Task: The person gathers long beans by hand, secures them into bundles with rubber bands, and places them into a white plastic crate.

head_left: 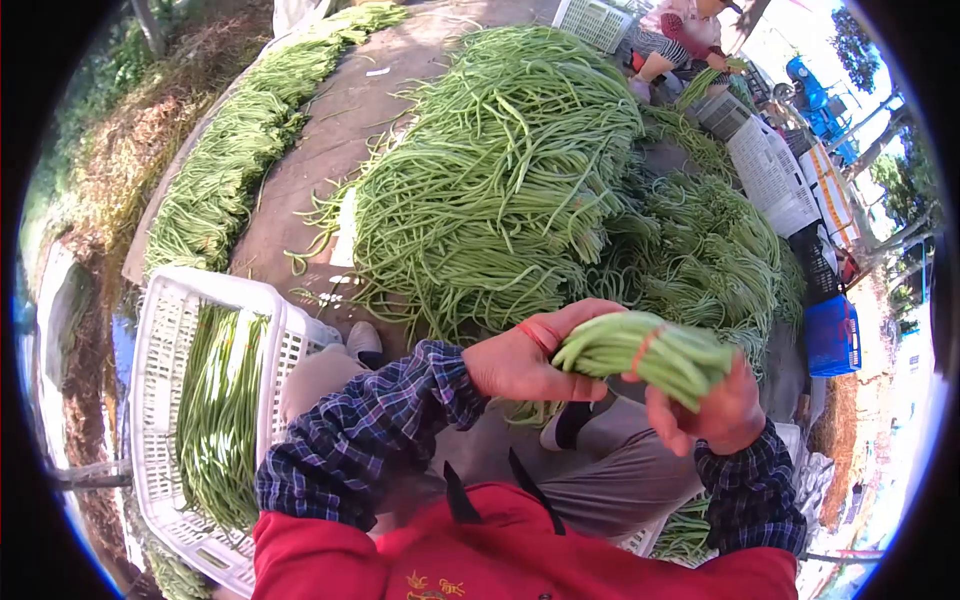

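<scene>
In front of my chest is a bundle of long green beans (610, 342), gripped between both hands. A thin red rubber band (647, 346) circles the bundle near its middle. My left hand (528, 362) is closed on the left end, with more red bands (540, 338) around its wrist. At the right end, my right hand (722, 412) holds the beans, its fingers partly hidden beneath them. Beyond my hands rises a large heap of loose long beans (490, 190). A second bean pile (710, 250) lies to its right.
On my left stands a white plastic crate (205, 285) with long beans inside. A row of beans (240, 150) stretches along the ground at far left. Another person (680, 40) sits at the back right, beans in hand. White crates (770, 175) and a blue crate (832, 335) line the right side.
</scene>
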